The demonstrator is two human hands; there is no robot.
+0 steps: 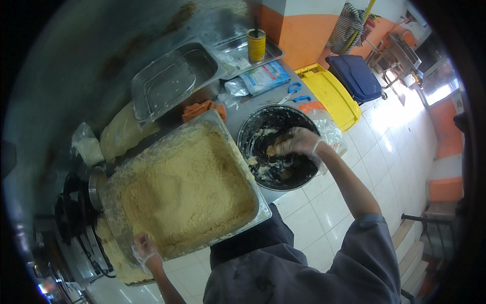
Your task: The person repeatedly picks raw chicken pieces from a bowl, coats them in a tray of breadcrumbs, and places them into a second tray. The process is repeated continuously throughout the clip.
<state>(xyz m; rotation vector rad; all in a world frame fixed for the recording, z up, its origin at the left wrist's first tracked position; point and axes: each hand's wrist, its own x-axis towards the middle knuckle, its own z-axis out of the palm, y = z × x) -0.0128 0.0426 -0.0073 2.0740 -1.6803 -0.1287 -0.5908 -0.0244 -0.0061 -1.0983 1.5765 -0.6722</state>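
My right hand, in a clear plastic glove, reaches into a black round pot. Its fingers close round a tan, wet-looking piece of food; its exact kind cannot be made out. White batter-like smears coat the pot's inside. Left of the pot lies a large metal tray filled with pale yellow, crumbly breading. My left hand, also gloved, is at the tray's near left corner. Its fingers are bunched together, and whatever may be between them is hidden.
Behind the tray sit a wire basket, an orange cloth and a yellow can. Blue-handled scissors and a blue-white packet lie behind the pot. A yellow bin lid and a dark blue bin stand to the right.
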